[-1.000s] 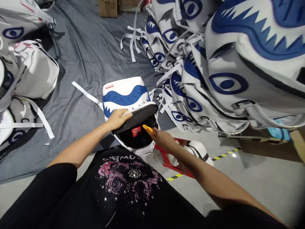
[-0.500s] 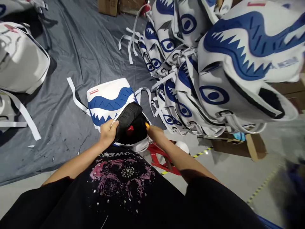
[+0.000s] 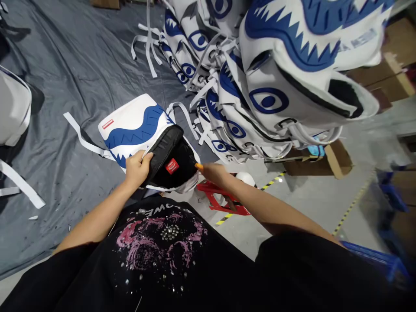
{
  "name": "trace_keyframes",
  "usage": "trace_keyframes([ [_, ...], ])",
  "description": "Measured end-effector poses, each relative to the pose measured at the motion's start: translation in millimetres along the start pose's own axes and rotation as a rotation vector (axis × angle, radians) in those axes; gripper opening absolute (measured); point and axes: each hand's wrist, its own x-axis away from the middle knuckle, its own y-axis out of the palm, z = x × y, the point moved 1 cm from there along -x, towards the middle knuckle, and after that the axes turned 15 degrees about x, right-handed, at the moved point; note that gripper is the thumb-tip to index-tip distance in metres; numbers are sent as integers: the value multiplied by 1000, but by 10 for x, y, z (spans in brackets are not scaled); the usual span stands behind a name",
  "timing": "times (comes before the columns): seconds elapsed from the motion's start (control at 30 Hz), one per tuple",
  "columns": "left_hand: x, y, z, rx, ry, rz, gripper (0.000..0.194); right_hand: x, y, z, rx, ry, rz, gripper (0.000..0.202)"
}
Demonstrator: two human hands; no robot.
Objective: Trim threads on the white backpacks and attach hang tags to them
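One smooth white backpack (image 3: pixel 138 130), black-lined; left grip (image 3: pixel 136 170) pinching curved flap (image 3: pixel 165 144), right grip (image 3: pixel 213 174) clasping small orange tool (image 3: pixel 199 166).

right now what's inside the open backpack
Inside the open backpack, a red label shows against black lining. The raised flap covers part of it; the bottom is too dark to make out.

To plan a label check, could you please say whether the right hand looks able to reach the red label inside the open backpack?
Probably yes: the left hand holds the flap back, the red label shows uncovered, and the right hand is beside the open backpack, though gripping an orange item.
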Motion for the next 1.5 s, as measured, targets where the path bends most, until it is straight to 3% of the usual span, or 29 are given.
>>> trace_keyframes([
  [0.1,-22,30,71,-30,21,-52,38,138,126,-131,55,-62,-54,43],
  [0.23,25,160,203,-34,71,-165,38,157,268,-524,47,-147,58,50],
  [0.37,76,214,261,-63,101,-227,35,-230,270,-876,-10,-377,113,46],
  [0.43,74,178,252,-95,108,-200,37,-472,227,-945,-39,-334,125,45],
  [0.53,35,92,222,-149,132,-103,38,-689,210,-926,-68,-186,152,49],
  [0.6,-2,52,201,-183,156,-69,38,-710,256,-885,-77,-173,168,51],
  [0.97,-227,-17,73,-186,164,-10,37,-290,533,-527,18,-125,194,58],
  [1.1,-269,-63,13,-153,135,1,40,-150,540,-330,69,-224,155,53],
  [1.2,-295,-86,-30,-125,112,2,39,-159,561,-273,113,-430,104,45],
  [1.3,-278,-48,-44,-92,92,-2,38,-327,559,-383,140,-461,157,45],
  [1.5,-78,98,20,-82,130,-43,38,-836,521,-909,9,-135,245,50],
])
